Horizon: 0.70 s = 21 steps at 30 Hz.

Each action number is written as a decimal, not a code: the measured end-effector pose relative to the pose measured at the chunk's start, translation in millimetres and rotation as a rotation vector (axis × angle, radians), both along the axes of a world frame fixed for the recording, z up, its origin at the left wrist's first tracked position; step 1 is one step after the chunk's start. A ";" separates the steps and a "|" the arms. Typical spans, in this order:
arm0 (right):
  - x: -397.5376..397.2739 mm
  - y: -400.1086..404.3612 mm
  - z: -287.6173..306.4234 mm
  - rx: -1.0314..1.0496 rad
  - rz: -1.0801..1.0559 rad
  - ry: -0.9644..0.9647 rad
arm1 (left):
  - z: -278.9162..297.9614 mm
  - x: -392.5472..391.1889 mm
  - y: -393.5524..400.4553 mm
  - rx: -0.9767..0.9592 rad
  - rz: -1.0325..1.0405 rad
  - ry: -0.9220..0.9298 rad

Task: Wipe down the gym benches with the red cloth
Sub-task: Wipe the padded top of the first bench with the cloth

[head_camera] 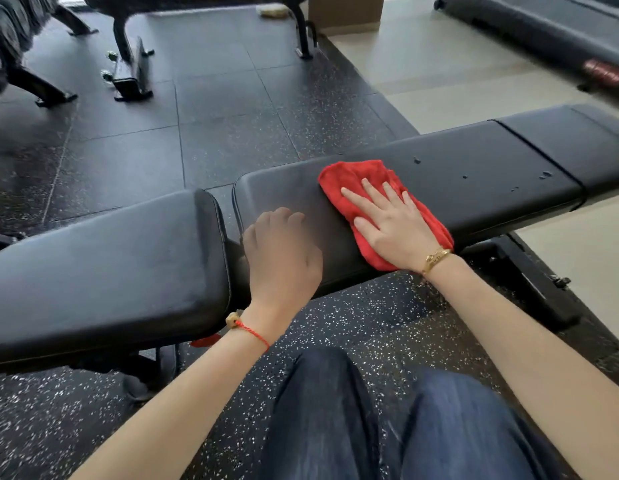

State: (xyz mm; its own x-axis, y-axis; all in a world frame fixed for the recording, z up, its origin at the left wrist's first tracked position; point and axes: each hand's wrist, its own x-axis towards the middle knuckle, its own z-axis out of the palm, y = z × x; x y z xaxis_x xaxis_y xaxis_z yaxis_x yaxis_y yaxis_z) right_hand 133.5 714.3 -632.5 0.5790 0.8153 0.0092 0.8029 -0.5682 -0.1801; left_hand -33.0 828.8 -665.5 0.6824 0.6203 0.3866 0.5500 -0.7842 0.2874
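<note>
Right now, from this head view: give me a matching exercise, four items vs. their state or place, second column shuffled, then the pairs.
Column A
1. right hand
2. left hand
3. red cloth
4. droplets

Column B
a. spread on the long bench pad, under a palm
b. fingers curled, resting bare on the pad
c. fingers straight, pressing down flat
d. scattered on the pad beyond the cloth, toward the far seam

Pairs: 1-c, 2-b, 3-a, 4-d

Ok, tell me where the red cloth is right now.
In the head view, the red cloth lies right of centre on the bench pad, pressed flat under the right hand.
</note>
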 end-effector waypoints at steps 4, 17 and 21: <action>36.5 3.8 -0.6 -0.039 -0.218 0.009 | 1.0 3.0 -3.1 0.016 0.024 0.035; 75.8 88.0 8.5 -0.099 -0.081 0.084 | -0.1 7.4 -5.9 0.070 0.065 0.063; 48.0 70.0 4.5 -0.075 0.195 0.038 | 1.7 7.6 -6.8 0.060 0.079 0.031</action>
State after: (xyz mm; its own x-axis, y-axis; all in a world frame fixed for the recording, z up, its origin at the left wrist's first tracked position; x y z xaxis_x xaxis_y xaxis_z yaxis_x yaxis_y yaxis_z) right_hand 181.5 784.3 -628.0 0.4093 0.9094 -0.0743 0.8922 -0.4159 -0.1757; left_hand -25.5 822.1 -663.8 0.6445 0.6490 0.4043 0.6185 -0.7534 0.2233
